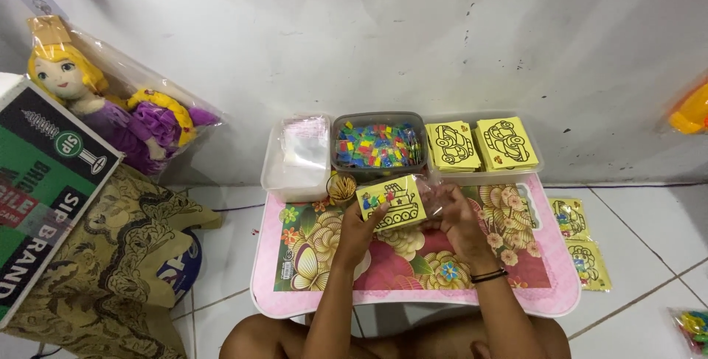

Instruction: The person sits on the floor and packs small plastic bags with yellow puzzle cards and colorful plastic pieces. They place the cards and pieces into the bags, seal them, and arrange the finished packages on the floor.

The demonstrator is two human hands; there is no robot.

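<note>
Yellow tank picture card [391, 201]: in clear sleeve, held above pink floral folding table [413, 263], left hand [359, 228] pinching its left edge, right hand [455, 215] gripping sleeve's right end. Behind: tub of coloured sachets [378, 145], tray of yellow cards [483, 144], tub of clear bags [297, 154]

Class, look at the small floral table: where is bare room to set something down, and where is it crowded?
Free: the floral tabletop around the left hand and right hand holding the yellow card. Crowded: the far edge, with the bag tub, bead tub and card tray.
</note>
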